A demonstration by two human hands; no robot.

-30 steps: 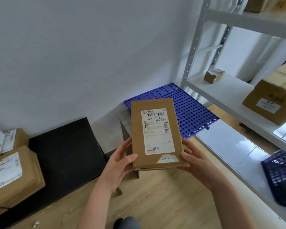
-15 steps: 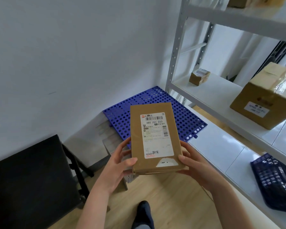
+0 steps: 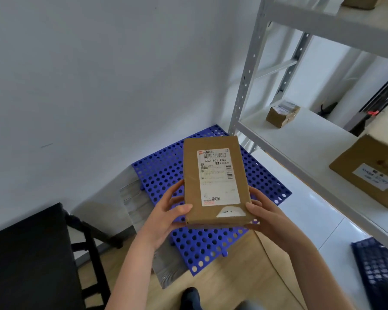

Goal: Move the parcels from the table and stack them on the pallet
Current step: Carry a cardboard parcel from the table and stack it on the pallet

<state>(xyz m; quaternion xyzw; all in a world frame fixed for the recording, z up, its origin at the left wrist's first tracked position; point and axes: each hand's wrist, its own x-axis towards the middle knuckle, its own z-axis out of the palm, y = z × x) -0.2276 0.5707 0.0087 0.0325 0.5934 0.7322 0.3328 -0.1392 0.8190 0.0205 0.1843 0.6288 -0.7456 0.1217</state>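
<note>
- One flat cardboard parcel (image 3: 216, 182) in my grip, shipping label (image 3: 217, 175) facing up, held in the air over the blue perforated pallet (image 3: 161, 173) and not touching it.
- Left hand (image 3: 166, 218): thumb on the top face at the near left corner, fingers curled under the left edge.
- Right hand (image 3: 267, 217): mirror of that on the right edge. Both are clamped on the parcel.
- Pallet lies on the floor in the corner, between the wall and the grey shelving rack (image 3: 249, 70). No other parcel shows on its exposed part; the patch behind mine is hidden.
- Black table (image 3: 27, 253) sits lower left, well apart from the parcel.
- Step, my read: the carry is about over and placement is next.
- Next move calls for lowering it flat, long edges square to the pallet edges, tucked toward the wall corner so later parcels have room.
- Fingers are underneath, so land the far edge first, then slide them out before letting go.
- Small box (image 3: 281, 114) and large box (image 3: 372, 173) on the rack are not this job, I judge; leave them.
</note>
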